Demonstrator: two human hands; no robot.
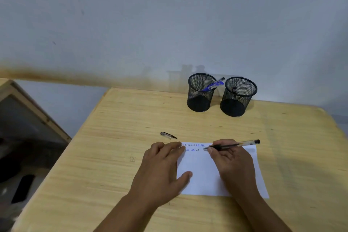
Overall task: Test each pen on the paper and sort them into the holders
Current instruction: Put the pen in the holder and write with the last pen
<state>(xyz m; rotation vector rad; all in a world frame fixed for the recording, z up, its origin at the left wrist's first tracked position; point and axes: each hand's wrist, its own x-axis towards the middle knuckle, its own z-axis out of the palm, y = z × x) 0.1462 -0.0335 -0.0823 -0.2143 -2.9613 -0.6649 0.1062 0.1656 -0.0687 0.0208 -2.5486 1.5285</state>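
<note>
A white paper [205,171] lies on the wooden table, with two short rows of blue and black scribbles near its top edge. My right hand [230,158] grips a clear black pen [239,144], its tip touching the paper just right of the second row. My left hand [162,167] lies flat with spread fingers on the paper's left edge. A clear pen cap [167,135] rests on the table above my left hand. Two black mesh holders stand at the back: the left holder [200,94] has blue pens [213,84], the right holder [237,98] a dark pen [234,89].
The table [116,156] stands against a pale wall. Its left edge runs diagonally down toward the lower left. Beyond that edge is a wooden-framed panel [28,115] and dark items on the floor.
</note>
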